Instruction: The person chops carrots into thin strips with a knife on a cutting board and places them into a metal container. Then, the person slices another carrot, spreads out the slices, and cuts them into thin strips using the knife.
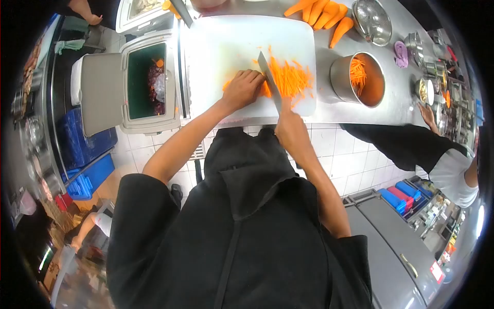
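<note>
My right hand is wrapped round the handle of a knife, whose blade points away from me over a white cutting board. Directly left of the blade, my left hand rests with curled fingers on orange carrot pieces, partly hidden beneath it. To the blade's right lies a loose pile of carrot strips, with some scattered near the board's right edge. A metal pot holding more carrot strips stands right of the board.
Peeled carrots and a metal colander are at the back. An open bin stands left of the board. Co-workers' hands show at right, upper left and lower left. A purple cloth lies beyond the pot.
</note>
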`<state>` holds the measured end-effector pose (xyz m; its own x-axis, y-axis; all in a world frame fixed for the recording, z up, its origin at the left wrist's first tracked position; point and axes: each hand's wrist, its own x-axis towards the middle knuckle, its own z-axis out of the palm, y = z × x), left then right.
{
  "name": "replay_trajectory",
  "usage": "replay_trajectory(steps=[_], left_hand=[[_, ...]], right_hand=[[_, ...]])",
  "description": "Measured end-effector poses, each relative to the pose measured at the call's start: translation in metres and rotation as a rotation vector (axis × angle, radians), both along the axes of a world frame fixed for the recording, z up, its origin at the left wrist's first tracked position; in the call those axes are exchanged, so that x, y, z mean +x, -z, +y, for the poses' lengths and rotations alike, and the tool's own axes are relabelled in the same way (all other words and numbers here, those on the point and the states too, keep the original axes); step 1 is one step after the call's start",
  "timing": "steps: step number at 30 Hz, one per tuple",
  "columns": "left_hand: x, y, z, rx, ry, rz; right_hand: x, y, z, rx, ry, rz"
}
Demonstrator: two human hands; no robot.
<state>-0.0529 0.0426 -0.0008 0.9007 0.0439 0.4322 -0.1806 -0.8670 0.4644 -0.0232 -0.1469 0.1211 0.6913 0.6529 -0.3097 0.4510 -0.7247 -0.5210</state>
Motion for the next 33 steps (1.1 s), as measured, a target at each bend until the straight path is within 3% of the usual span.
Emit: replay_trajectory(steps=[2,8,12,21,24,29,33], left_hand=[[0.004,-0.001,0.004,-0.016,-0.012,-0.014],[0.002,-0.004,0.004,-0.098,-0.018,0.020],[-0.003,-0.022,0.007,-0.173,-0.018,0.065],[-0.011,-0.003,0.001,-0.007,-0.111,0.022],[-0.014,-0.001,0.002,-0.034,-0.087,0.047],[-0.015,0.001,0.004,-0.048,-0.065,0.090],[-0.015,0.001,0.004,-0.001,-0.077,0.088]], right_hand=[[0.002,0.034,0.003,0.057,-0.001,-0.036],[0.000,0.052,0.007,0.084,-0.023,-0.069],[-0.003,0.050,0.007,0.073,-0.025,-0.061],[0.008,0.044,0.002,0.086,-0.043,0.021],[-0.001,0.005,0.001,0.018,-0.050,0.054],[-0.014,-0.005,-0.002,-0.070,-0.035,0.039],[-0.008,0.047,0.007,0.046,0.003,-0.041]])
